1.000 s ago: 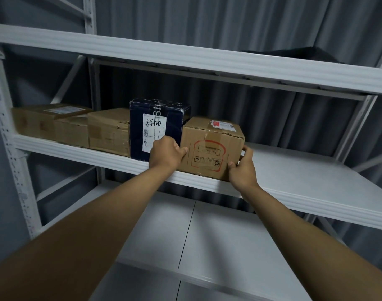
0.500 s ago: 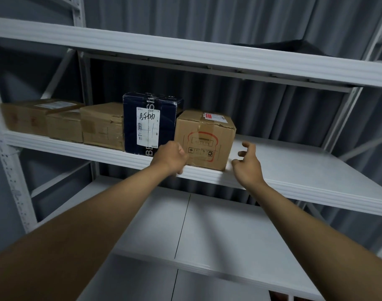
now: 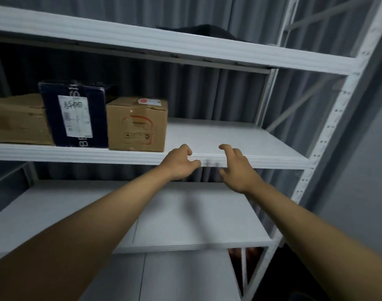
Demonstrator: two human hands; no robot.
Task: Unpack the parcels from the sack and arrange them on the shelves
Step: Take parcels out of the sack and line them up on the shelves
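Cardboard parcels stand in a row at the left end of the middle shelf (image 3: pixel 229 137): a brown box with a red printed mark (image 3: pixel 138 124) is the rightmost, touching or just beside a dark blue parcel with a white label (image 3: pixel 75 114), and another brown carton (image 3: pixel 18 120) sits left of that, cut off by the frame edge. The right half of this shelf is bare, and so is what shows of the shelf below (image 3: pixel 185 218).

Both hands hover at the shelf's front edge, just right of the marked box and apart from it. The left hand (image 3: pixel 179 164) has its fingers loosely curled and holds nothing; the right hand (image 3: pixel 235 168) likewise has relaxed, slightly spread fingers gripping nothing. Neither touches a parcel.

By the look of it, the placing step for this box is done and the hands are free. The sack is not in view, so the next move probably calls for turning away from the shelving, fetching another parcel, and setting it in the open space at the right of the row.
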